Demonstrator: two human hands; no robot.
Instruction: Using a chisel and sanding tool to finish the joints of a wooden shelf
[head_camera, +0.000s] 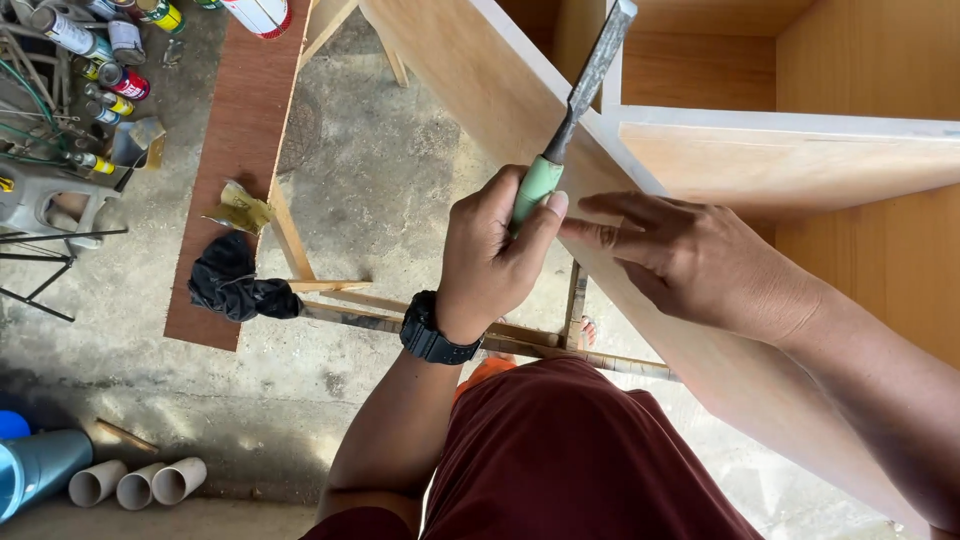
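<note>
Head view looks straight down at two bare hands working on a big wooden cabinet (800, 150). The left hand (492, 255) is closed tight around the green handle of a chisel (575, 100), with the thumb lying along the handle. The long grey metal blade points up and away and sits against the pale edge of the cabinet's side board, near where a shelf meets it. The right hand (690, 262) holds nothing; it lies flat on that board with the fingers (610, 215) stretched out, and the fingertips come right up to the left thumb. The chisel looks hard and stiff, and fairly light. Its blade end is likely sharp, so the green handle is the safe place to grip. The cabinet looks big, stiff and heavy. Down on the grey floor are a black cloth (232, 282), spray cans (110, 80) and short white pipe pieces (135, 482)
</note>
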